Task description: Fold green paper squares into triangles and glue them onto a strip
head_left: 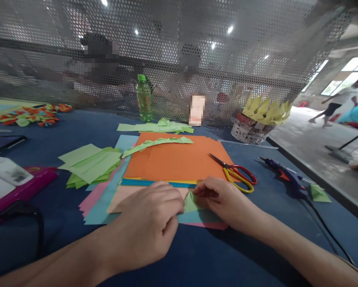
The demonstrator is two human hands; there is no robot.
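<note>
Between my two hands is a small piece of light green paper [191, 202], folded to a point at the top. My right hand [219, 197] pinches its right edge between thumb and fingers. My left hand [161, 217] is curled in at the paper's left side, its fingertips close to or on the edge; what they grip is hidden. Beneath lies a stack of coloured sheets with orange paper [179, 159] on top. A folded green paper strip [157, 144] rests across the orange sheet. Scissors [237, 173] with red and yellow handles lie on the stack's right side.
Green paper squares [91, 161] sit left of the stack, with green strips [155, 126] behind it. A glue gun [286, 175] and its cord lie right. A green bottle [144, 99] and a basket [250, 127] with yellow paper points stand near the perforated screen [167, 52].
</note>
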